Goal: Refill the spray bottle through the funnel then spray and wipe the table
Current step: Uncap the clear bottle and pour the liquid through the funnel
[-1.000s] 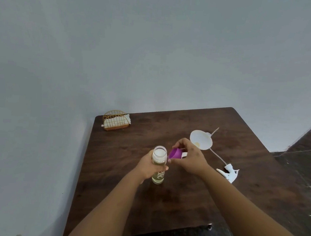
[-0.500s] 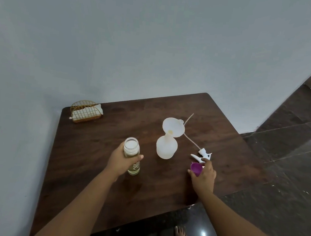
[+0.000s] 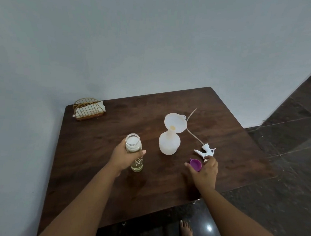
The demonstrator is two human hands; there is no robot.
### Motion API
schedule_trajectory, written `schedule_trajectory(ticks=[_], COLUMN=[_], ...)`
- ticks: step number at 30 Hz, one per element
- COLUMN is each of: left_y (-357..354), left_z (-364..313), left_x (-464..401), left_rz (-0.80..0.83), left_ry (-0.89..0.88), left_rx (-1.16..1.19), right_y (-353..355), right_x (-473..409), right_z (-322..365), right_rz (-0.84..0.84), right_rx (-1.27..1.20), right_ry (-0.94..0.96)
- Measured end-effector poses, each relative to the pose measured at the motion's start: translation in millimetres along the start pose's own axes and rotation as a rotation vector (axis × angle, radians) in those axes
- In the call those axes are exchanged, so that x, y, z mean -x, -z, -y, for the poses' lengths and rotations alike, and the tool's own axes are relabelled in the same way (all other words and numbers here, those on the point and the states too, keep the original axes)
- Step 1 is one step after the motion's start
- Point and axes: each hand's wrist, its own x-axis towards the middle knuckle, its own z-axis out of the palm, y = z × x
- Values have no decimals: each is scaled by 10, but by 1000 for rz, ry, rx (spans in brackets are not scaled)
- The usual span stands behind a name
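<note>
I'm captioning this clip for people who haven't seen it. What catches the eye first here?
The white spray bottle stands mid-table with a funnel in its neck. Left of it, the left hand grips an uncapped clear bottle of pale liquid. To the right, the right hand holds a purple cap beside the detached spray head.

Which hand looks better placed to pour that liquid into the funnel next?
The left hand. It already grips the open bottle of liquid, just left of the funnel in the spray bottle. The right hand is at the purple cap.
</note>
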Motion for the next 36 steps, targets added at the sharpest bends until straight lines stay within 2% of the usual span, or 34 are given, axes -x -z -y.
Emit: schedule_trajectory(ticks=[3, 5, 7, 11, 13, 18, 22, 27, 31, 33, 36], left_y=[21, -11, -71, -236, -331, -612, -827, -1021, -1001, -932, -801], left_z=[-107, -214, -331, -527, -617, -795, -924, -1030, -1175, -1268, -1326], left_x=[58, 119, 188, 285, 337, 451, 567, 601, 516, 423, 186], left_rz=[79, 125, 149, 217, 239, 258, 307, 432, 537, 388, -3], left_ry=[-21, -66, -121, -254, -271, -294, -316, -301, -252, -252, -241], left_rx=[-56, -95, -144, -242, -242, -301, -374, -223, -153, -87, -20], right_y=[0, 63, 138, 242, 271, 435, 621, 790, 905, 960, 1033], right_x=[83, 131, 163, 272, 316, 301, 300, 151, -78, -190, -406], right_z=[257, 510, 721, 942, 1017, 1102, 1142, 1142, 1146, 1163, 1171], right_rz=[-107, -106, 51, 600, 686, 513, 423, 299, 316, 333, 335], right_rx=[-141, -232, -292, -391, -396, -364, -446, -424, -313, -324, -293], right_ry=[-21, 10, 67, 276, 346, 391, 379, 409, 405, 395, 394])
